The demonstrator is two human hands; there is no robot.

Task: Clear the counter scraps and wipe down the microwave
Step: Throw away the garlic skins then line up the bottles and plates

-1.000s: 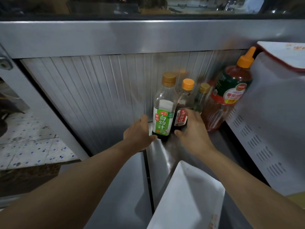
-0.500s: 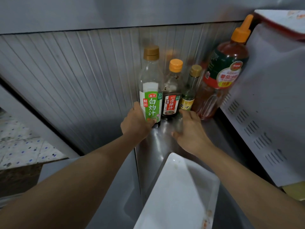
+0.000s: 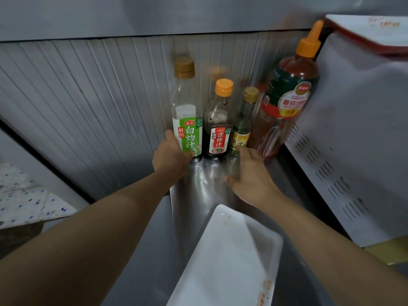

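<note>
The white microwave (image 3: 353,151) stands at the right, its vented side facing me. Four sauce bottles line the ribbed steel wall on the steel counter (image 3: 209,184). My left hand (image 3: 170,157) grips the base of the clear green-label bottle (image 3: 187,120), thumb along its left side. Next to it stands a dark bottle with an orange cap (image 3: 217,129). My right hand (image 3: 249,175) lies on the counter with relaxed fingers, its fingertips at the foot of the small green bottle (image 3: 242,129). No scraps or cloth are visible.
A large red sauce bottle (image 3: 287,102) leans against the microwave's side. A white tray with a red rim (image 3: 371,32) sits on top of the microwave. A white rectangular plate (image 3: 227,257) with small stains lies on the counter near me, between my forearms.
My right hand has come off the dark bottle and now rests by the small green bottle. The left hand stays on the green-label bottle. The view has tilted down and moved closer.
</note>
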